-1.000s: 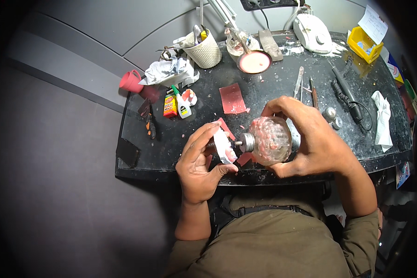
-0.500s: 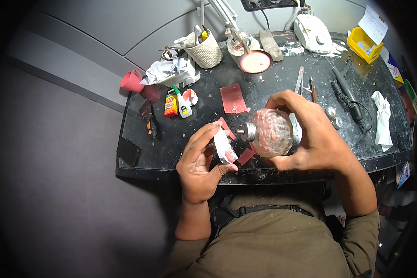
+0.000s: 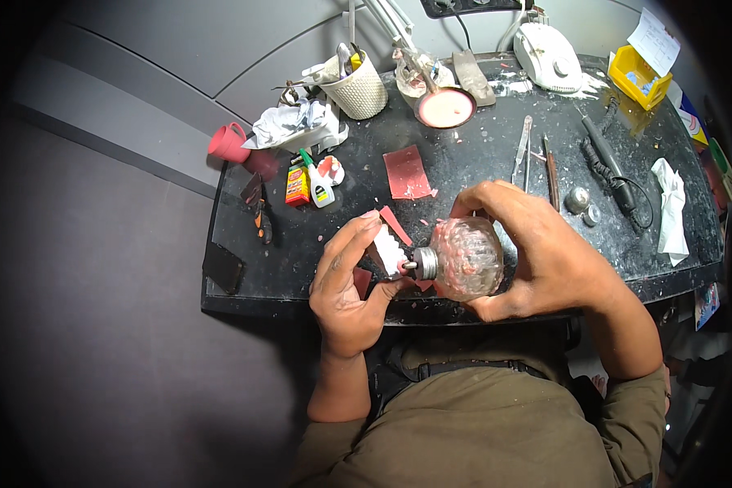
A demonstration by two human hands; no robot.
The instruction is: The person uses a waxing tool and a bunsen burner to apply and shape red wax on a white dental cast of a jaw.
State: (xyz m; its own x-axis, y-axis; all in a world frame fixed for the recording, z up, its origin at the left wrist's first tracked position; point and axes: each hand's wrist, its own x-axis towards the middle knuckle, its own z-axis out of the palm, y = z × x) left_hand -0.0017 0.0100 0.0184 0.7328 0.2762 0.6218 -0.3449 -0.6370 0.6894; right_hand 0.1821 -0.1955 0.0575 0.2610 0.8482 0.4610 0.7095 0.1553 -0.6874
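My left hand [image 3: 346,285] grips a white plaster dental model [image 3: 388,250] by its edges, between fingers and thumb. Some pink shows at the model's lower end. In my right hand [image 3: 537,252] is a round, ribbed glass spirit lamp [image 3: 468,257], smeared with pink bits and tipped on its side. Its metal neck [image 3: 425,263] points left, and the wick tip is right by the model's lower end. Whether they touch, I cannot tell; no flame is visible. Pink wax strips [image 3: 395,225] lie on the black table beneath, partly hidden by my hands.
A square pink wax sheet [image 3: 408,172] lies beyond my hands. To the right are metal tools [image 3: 521,150], a small metal cap [image 3: 577,200] and a corded handpiece [image 3: 610,154]. Left stand a glue bottle [image 3: 321,187] and a red-yellow box [image 3: 298,186]. A lamp arm holds a round pan [image 3: 446,108].
The spirit lamp has moved left and slightly nearer to me, bringing its tip up to the model. My left hand has turned the model, so more of its white side shows.
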